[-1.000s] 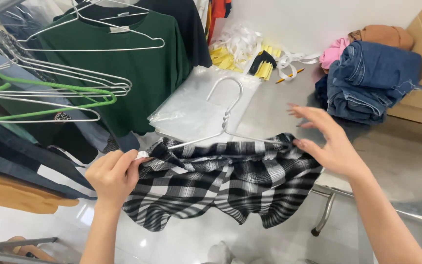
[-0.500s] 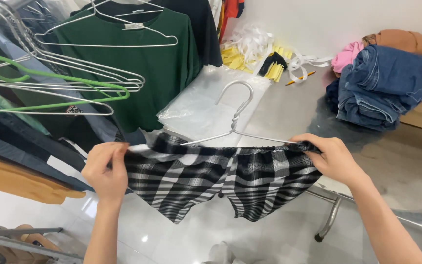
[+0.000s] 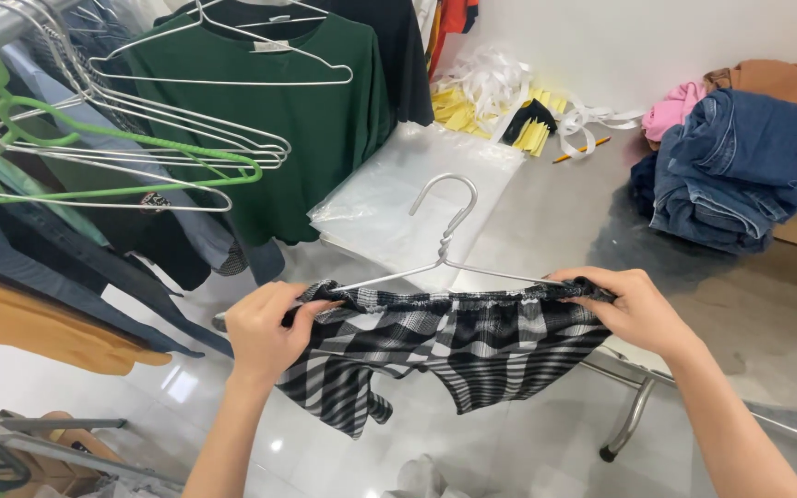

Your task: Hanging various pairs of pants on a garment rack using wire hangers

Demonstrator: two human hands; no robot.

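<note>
While both hands are gripping its gathered waistband, the black-and-white plaid garment [image 3: 445, 346] is hanging stretched across the lower bar of a wire hanger [image 3: 445, 242], its long axis running left to right between the two hands and its loose fabric drooping below. At the garment's left end the left hand [image 3: 265, 334] is closing round the bunched cloth, fingers curled and pressed onto the fabric with the thumb on top; at its right end the right hand [image 3: 634, 309] is pinching the waistband from above, fingers folded down over the edge. Both hands are touching the cloth, one at each end, so neither is nearer than the other, and the hanger's hook is pointing up and away from the garment, towards the far side. Just beyond the garment a clear plastic bag [image 3: 398, 207] is lying on the grey table [image 3: 758, 314]; farther beyond and to the right a stack of folded jeans [image 3: 740, 171] is resting, with yellow and white strips [image 3: 491, 92] well beyond it. Left of the garment a green shirt [image 3: 297, 129] is hanging among empty wire and green hangers [image 3: 122, 157].
</note>
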